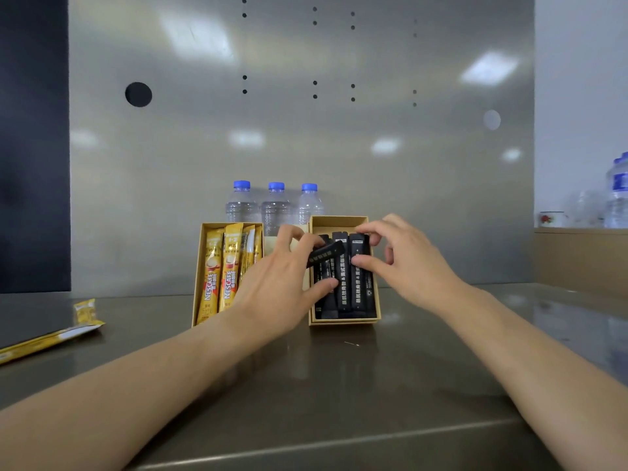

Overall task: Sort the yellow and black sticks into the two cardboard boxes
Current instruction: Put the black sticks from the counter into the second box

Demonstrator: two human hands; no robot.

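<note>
Two cardboard boxes stand side by side on the steel counter. The left box (198,277) holds several yellow Nescafe sticks (213,270) lying lengthwise. The right box (339,220) holds several black sticks (359,287). My left hand (278,283) reaches over the right box's left side, and its fingers pinch a black stick (325,253) that lies tilted across the others. My right hand (404,256) hovers over the right box's right side, fingertips touching the rightmost black sticks. A loose yellow stick (51,339) lies at the counter's far left, with a small yellow piece (85,311) above it.
Three water bottles with blue caps (276,207) stand behind the boxes against a steel wall. More bottles (616,195) and a small cup (550,219) sit on a shelf at the right. The counter's front edge (339,443) runs below my forearms.
</note>
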